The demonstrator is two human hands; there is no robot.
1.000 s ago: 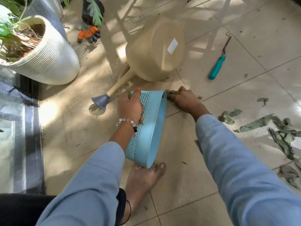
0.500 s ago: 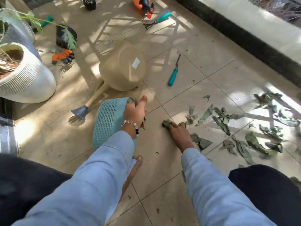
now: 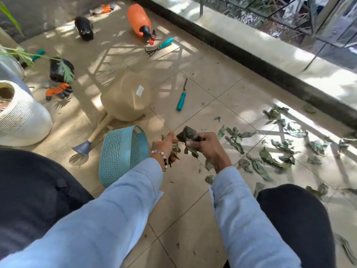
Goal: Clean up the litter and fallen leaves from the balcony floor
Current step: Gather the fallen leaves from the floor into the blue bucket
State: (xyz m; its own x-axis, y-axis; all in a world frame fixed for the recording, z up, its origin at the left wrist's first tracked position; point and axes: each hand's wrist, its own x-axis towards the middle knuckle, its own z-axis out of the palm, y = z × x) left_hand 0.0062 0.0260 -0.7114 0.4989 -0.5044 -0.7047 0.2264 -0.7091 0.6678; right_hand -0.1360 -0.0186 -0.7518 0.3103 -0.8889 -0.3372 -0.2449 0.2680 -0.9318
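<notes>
A blue perforated basket (image 3: 119,153) lies tipped on its side on the tiled floor, its mouth toward my hands. My left hand (image 3: 166,147) hangs just right of the basket rim, fingers curled round a few dry leaves. My right hand (image 3: 207,147) is raised beside it and grips a bunch of dry leaves (image 3: 186,134). Several more fallen leaves (image 3: 270,157) are scattered over the tiles to the right, reaching toward the balcony wall.
A beige watering can (image 3: 125,97) lies on its side behind the basket. A teal-handled weeder (image 3: 181,101), a hand rake (image 3: 160,46), an orange sprayer (image 3: 140,21), orange gloves (image 3: 58,91), black pots and a white planter (image 3: 21,115) surround the spot. My knees frame the bottom.
My right hand lifted off the floor with a bunch of leaves. My left hand let go of the basket rim and now holds leaves. The view swung right.
</notes>
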